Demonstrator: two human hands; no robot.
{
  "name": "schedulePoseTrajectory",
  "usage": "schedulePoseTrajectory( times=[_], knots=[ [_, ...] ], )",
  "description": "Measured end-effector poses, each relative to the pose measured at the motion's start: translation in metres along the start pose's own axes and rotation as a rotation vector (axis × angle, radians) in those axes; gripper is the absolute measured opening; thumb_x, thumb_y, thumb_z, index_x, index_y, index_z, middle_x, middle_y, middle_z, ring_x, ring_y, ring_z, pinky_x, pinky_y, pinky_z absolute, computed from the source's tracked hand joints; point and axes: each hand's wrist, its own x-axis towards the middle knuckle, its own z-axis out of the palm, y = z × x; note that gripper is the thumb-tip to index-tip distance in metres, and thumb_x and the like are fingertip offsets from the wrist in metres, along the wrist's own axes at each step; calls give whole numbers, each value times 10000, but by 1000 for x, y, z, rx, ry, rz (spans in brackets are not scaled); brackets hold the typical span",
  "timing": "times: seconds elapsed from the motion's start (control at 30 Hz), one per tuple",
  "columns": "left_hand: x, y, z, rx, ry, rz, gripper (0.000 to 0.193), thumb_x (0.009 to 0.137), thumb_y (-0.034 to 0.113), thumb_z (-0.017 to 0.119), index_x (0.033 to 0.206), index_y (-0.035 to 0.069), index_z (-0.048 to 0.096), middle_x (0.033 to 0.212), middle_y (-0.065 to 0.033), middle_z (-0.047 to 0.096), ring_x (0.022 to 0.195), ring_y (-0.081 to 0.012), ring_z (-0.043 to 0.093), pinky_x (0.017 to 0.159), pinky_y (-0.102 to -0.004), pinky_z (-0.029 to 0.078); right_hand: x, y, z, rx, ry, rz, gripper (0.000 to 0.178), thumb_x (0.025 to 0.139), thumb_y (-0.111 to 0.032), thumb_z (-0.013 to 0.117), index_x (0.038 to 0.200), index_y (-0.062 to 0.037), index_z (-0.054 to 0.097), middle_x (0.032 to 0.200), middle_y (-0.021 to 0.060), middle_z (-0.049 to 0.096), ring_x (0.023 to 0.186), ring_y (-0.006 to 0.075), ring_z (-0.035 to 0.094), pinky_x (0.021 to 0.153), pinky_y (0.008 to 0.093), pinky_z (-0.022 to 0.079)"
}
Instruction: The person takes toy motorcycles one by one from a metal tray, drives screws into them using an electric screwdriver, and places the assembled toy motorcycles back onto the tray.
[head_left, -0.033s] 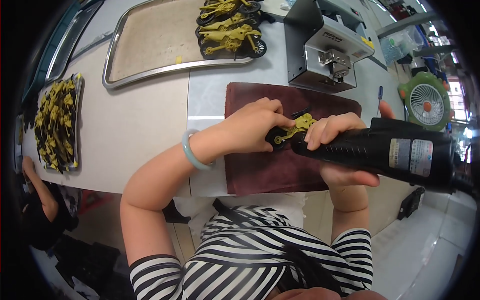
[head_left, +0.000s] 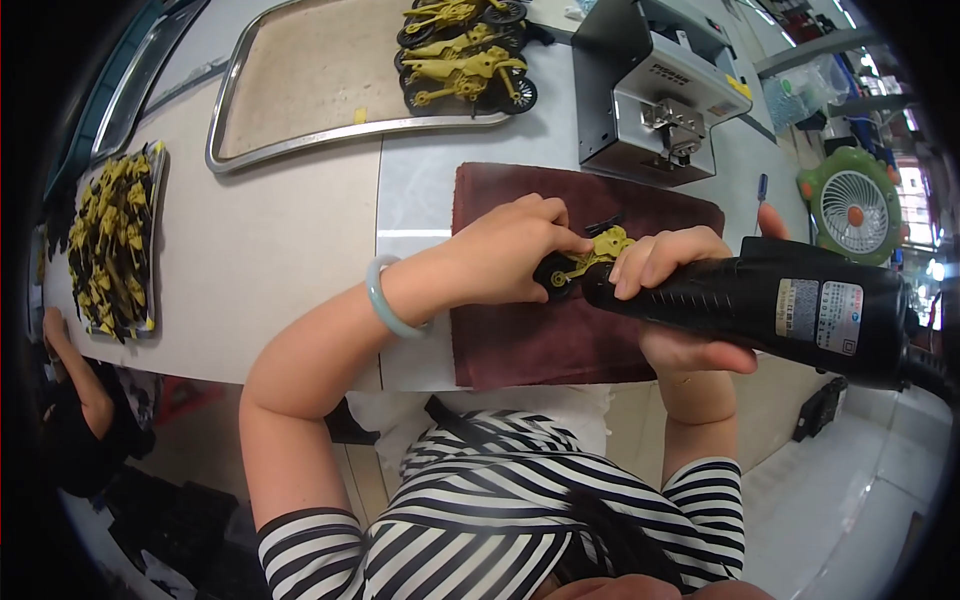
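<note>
On the dark red cloth [head_left: 510, 345] lies a yellow and black toy motorcycle [head_left: 608, 244], partly covered by my hands. My left hand [head_left: 520, 245] is closed on its left end, fingertips at a black wheel [head_left: 556, 274]. My right hand [head_left: 680, 280] is wrapped round a thick black corded electric screwdriver [head_left: 750, 297] held nearly level. The tool's front end points left and sits against or just over the toy; whether its tip touches is hidden.
A metal-rimmed tray [head_left: 300, 158] at the back holds several finished-looking toy motorcycles [head_left: 465, 72]. Another tray [head_left: 152, 240] at far left is heaped with yellow and black parts. A grey machine [head_left: 650, 95], a small screwdriver [head_left: 762, 188] and a green fan [head_left: 852, 208] stand right. A co-worker's arm [head_left: 85, 380] shows at left.
</note>
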Motion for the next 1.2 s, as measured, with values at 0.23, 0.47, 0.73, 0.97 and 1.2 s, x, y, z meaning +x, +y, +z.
schedulePoseTrajectory(
  times=[0.23,0.47,0.73,0.97,1.2],
  knots=[
    [0,-1,4,20,32,21,552,550,98,761,1082,99,616,961,-81,527,938,-265,492,838,-345,422,-2,20,-1,107,-42,3,853,714,-541,625,1230,-24,185,813,54,584,751,136,592,804,258,433],
    [-4,1,13,51,148,42,447,575,93,732,1010,89,632,906,-88,519,885,-268,491,789,-355,430,-4,17,-4,28,-146,-11,797,715,-344,718,1247,-76,188,847,84,586,774,181,589,790,303,449],
    [-3,0,16,29,185,51,411,609,76,705,1014,92,639,882,-92,519,865,-265,494,771,-348,432,-8,17,10,157,-29,40,587,754,-195,683,1146,-65,265,827,80,588,752,168,580,809,269,426],
    [-3,3,16,52,198,51,366,620,68,707,979,81,640,874,-91,513,853,-261,486,764,-345,433,-8,25,3,118,-96,95,336,833,-169,561,1053,-70,328,822,83,594,695,151,573,799,231,407],
    [-8,5,13,135,188,33,318,647,92,683,958,62,624,890,-84,498,824,-257,479,737,-341,430,16,13,-9,188,-14,-304,692,788,-568,427,1289,-144,207,784,106,556,566,183,544,584,304,460]
  ],
)
